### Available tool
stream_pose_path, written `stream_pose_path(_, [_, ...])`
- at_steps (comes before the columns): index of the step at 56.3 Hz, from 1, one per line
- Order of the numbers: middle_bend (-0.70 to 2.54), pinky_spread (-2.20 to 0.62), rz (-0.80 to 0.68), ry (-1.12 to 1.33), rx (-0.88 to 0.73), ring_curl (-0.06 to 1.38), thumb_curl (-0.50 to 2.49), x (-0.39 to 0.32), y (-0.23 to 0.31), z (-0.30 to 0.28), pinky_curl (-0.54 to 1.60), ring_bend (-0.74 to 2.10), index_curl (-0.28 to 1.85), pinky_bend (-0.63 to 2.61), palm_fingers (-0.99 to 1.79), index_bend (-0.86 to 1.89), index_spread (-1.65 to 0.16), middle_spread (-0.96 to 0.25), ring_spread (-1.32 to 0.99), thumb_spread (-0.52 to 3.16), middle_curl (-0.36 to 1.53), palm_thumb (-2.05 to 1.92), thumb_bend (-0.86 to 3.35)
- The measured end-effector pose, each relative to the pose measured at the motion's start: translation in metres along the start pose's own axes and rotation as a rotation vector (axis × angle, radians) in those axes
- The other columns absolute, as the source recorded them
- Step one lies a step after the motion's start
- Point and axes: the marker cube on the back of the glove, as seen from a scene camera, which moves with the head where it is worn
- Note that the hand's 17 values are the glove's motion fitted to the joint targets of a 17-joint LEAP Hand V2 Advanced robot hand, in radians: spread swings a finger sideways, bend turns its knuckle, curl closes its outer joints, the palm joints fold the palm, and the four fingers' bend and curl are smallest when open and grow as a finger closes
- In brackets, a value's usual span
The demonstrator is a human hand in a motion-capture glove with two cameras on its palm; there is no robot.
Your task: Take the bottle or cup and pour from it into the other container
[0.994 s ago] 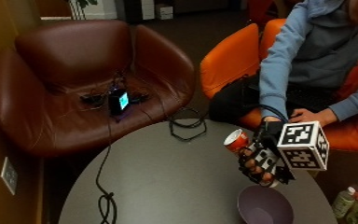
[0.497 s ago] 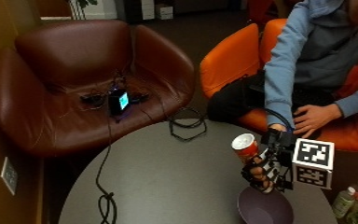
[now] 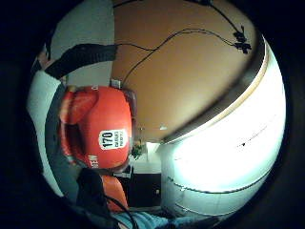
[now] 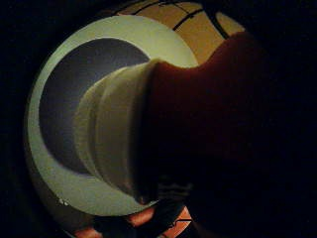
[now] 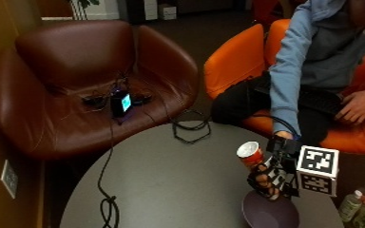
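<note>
Round and grey, the tabletop (image 5: 170, 185) stands between a brown armchair (image 5: 75, 71) and an orange chair (image 5: 239, 66) where a person in a blue sleeve (image 5: 290, 85) sits. Above its near edge the gloved right hand (image 5: 268, 176) has its grip curled round a red cup (image 5: 252, 154) with a white rim, held up off the tabletop and tilted a little, its mouth turned up and away from the person. What is in the cup cannot be made out. Just below and beside the hand a purple bowl (image 5: 271, 213) rests on the tabletop; the thumb-side palm view shows the cup's white rim (image 4: 114, 134) over the bowl's dark hollow (image 4: 64, 99), which looks bare. Black cable (image 5: 110, 209) trails across the tabletop, and bottles (image 5: 360, 204) stand off past its edge.
</note>
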Motion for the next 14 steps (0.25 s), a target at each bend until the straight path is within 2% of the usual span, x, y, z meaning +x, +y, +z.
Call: stream_pose_path(14, [0.33,-0.35,-0.005,-0.019,-0.012,0.46,0.74,0.0012,0.0005,0.0014,0.36,0.34,0.32,0.26,1.12,0.12,-0.29,-0.22,-0.33,0.04,0.5,1.1,-0.03])
